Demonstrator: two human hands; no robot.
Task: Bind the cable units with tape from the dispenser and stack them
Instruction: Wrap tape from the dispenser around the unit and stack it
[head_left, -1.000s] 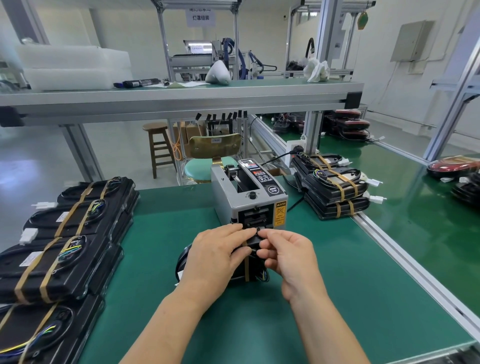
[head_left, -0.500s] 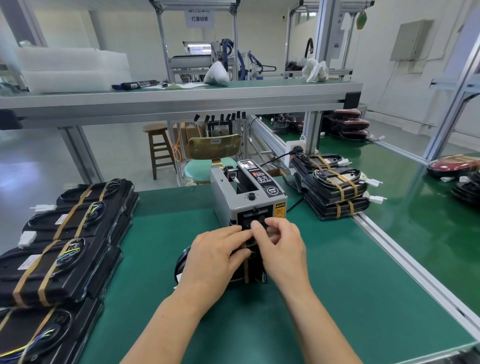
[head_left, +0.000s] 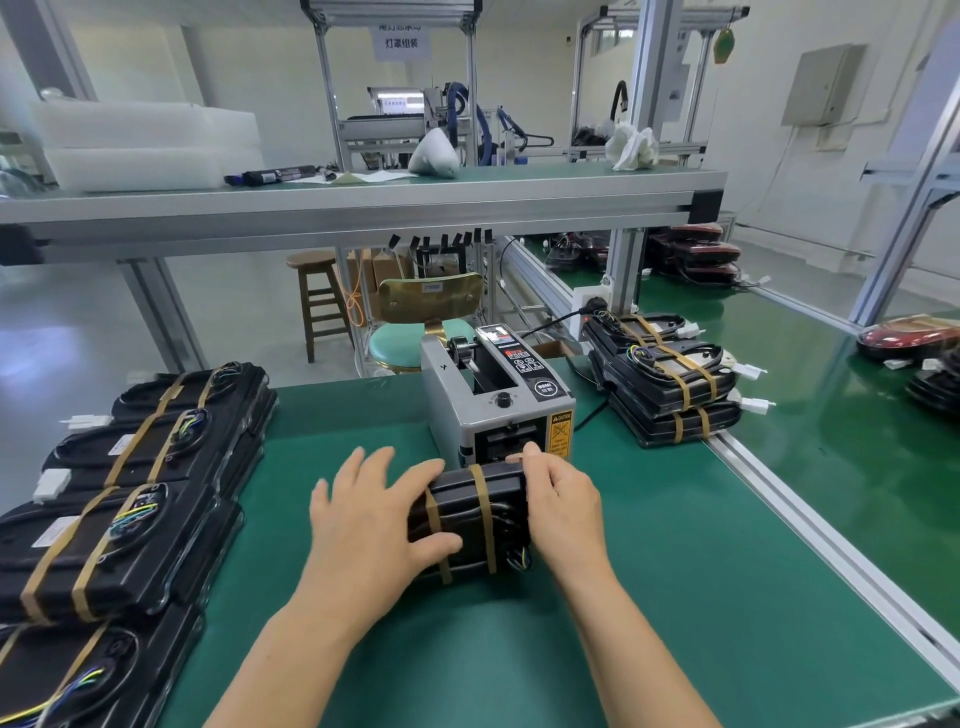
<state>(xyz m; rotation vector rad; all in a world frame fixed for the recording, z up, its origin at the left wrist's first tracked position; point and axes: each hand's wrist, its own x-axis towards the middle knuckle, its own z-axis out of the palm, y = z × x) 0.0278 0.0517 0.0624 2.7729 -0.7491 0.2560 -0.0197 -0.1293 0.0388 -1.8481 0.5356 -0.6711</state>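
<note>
A black cable unit (head_left: 470, 514) with two brown tape bands lies on the green mat just in front of the grey tape dispenser (head_left: 496, 400). My left hand (head_left: 371, 525) rests on its left end, fingers spread over the top and thumb against the near side. My right hand (head_left: 563, 506) grips its right end, fingertips touching the dispenser's outlet. Coloured wires stick out at the unit's near right corner. Taped units lie in a stack on the left (head_left: 124, 499) and in a second stack on the right (head_left: 670, 384).
The green mat (head_left: 675, 571) ends at an aluminium rail (head_left: 810, 535) on the right, with a second green bench beyond. A raised shelf (head_left: 363, 202) spans the back. A chair (head_left: 415, 332) and a wooden stool (head_left: 317, 301) stand behind the table.
Both hands were pinched together at the dispenser's outlet over the unit. Now they sit apart at the unit's two ends, and its two tape bands show.
</note>
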